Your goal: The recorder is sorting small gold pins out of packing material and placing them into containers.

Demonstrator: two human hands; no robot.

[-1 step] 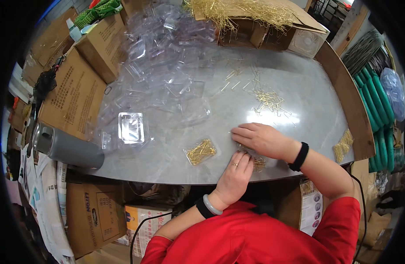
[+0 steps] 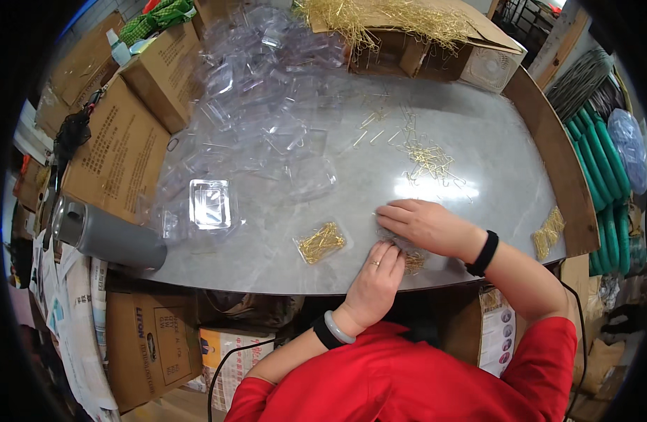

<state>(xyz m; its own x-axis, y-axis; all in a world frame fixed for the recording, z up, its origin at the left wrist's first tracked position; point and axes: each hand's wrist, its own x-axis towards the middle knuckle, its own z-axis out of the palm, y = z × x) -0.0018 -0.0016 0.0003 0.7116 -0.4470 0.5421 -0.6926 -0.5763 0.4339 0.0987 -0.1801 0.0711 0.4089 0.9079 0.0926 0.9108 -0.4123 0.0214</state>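
Observation:
Both my hands rest together at the near edge of the grey marble table point(image 2: 281, 267). My right hand point(image 2: 425, 225) lies flat over a small clear plastic pack point(image 2: 411, 260) with gold pins in it. The fingertips of my left hand point(image 2: 376, 281) press on the same pack from the near side. Another clear pack filled with gold pins point(image 2: 322, 243) lies just left of my hands. An empty clear tray point(image 2: 211, 204) sits further left. Loose gold pins point(image 2: 429, 162) are scattered beyond my right hand.
A heap of empty clear packs point(image 2: 267, 105) covers the far left of the table. A cardboard box heaped with gold pins point(image 2: 408, 28) stands at the back. Cardboard boxes point(image 2: 119, 155) and a grey cylinder point(image 2: 112, 235) line the left; green hoses point(image 2: 598, 155) hang on the right.

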